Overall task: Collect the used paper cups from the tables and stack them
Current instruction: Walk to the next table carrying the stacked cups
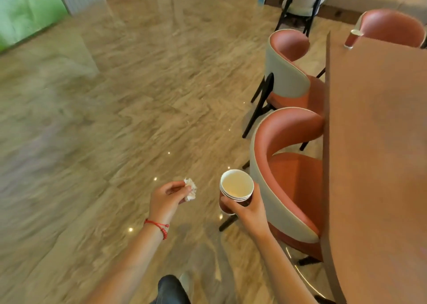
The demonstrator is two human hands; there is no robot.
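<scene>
The stack of nested paper cups (235,189) is standing near-upright over the floor (104,118), mouths facing up, the right hand (248,207) wrapping its lower wall, while the left hand (167,198) is pinching a crumpled tissue (190,189).

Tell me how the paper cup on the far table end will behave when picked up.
The cup is probably light and easily squeezed, being paper like the stack in the right hand. It looks tilted, so may tip; blur hides any contents.

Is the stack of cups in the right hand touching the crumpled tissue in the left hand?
Apart. The head view shows bare floor between the stack of cups in the right hand and the crumpled tissue pinched by the left hand.
</scene>
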